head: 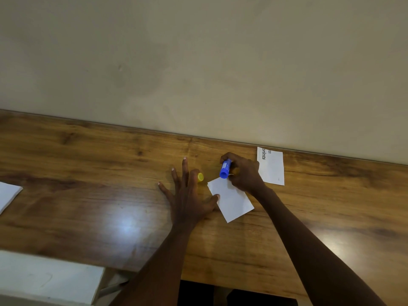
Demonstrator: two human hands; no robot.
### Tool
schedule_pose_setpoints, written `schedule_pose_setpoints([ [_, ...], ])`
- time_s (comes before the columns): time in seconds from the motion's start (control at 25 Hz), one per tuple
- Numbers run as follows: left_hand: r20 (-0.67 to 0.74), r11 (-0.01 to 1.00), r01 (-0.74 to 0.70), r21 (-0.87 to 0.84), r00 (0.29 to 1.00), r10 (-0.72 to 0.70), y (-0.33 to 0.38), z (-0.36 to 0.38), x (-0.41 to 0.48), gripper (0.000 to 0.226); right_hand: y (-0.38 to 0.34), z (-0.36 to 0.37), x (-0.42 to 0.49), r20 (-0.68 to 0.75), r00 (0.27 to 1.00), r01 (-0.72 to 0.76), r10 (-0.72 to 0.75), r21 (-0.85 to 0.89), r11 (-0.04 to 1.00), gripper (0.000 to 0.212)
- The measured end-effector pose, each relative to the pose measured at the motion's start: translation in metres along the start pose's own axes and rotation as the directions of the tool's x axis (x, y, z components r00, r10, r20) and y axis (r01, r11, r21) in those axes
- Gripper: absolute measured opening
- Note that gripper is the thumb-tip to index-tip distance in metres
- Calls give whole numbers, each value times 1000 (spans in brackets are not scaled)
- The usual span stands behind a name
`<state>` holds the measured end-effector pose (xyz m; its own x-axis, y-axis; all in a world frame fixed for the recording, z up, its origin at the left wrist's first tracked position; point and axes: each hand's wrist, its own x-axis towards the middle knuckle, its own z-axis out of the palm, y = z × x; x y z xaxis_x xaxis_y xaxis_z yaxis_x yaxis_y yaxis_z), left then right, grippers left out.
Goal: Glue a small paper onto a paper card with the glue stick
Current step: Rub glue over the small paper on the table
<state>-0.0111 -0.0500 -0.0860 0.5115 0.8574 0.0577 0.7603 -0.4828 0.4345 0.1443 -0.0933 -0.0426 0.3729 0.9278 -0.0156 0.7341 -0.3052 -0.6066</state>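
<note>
A small white paper point(231, 200) lies tilted on the wooden table. My left hand point(187, 195) rests flat beside it with fingers spread and its thumb pressing the paper's left edge. My right hand point(242, 173) grips a blue glue stick point(225, 168), whose open end points down at the paper's far corner. A yellow cap point(200, 177) lies on the table just behind my left fingers. A white paper card point(272, 166) with dark printed lettering lies near the wall, to the right of my right hand.
The wooden table point(88, 173) runs along a beige wall. Another white sheet point(7, 195) lies at the far left edge. A white surface point(48, 281) sits lower at the bottom left, beside the table's near edge.
</note>
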Motion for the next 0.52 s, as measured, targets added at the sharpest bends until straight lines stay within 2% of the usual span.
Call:
schedule_pose_setpoints([
  [0.12,-9,1000,-3,-2,1000,3,0,0,0,78,2,5,-3,-244,959,-160,146,-43,986,37],
  [0.16,-4,1000,-4,0,1000,4,0,0,0,78,1,6,-6,-317,934,-165,166,30,986,32],
  [0.24,13,1000,-2,9,1000,2,0,1,0,78,-9,9,-17,-410,892,-60,192,314,948,25],
  [0.32,11,1000,-6,22,1000,6,0,1,0,78,-21,15,-30,-376,887,17,266,604,797,31],
  [0.4,7,1000,-9,29,1000,9,0,1,0,78,-26,24,-37,-260,909,-17,327,759,651,36],
  [0.44,10,1000,-11,27,1000,11,-1,0,-1,79,-26,28,-38,-205,920,-52,334,781,622,30],
  [0.52,17,1000,-16,18,1000,15,-1,0,-2,80,-26,30,-37,-166,935,-97,313,730,677,8],
])
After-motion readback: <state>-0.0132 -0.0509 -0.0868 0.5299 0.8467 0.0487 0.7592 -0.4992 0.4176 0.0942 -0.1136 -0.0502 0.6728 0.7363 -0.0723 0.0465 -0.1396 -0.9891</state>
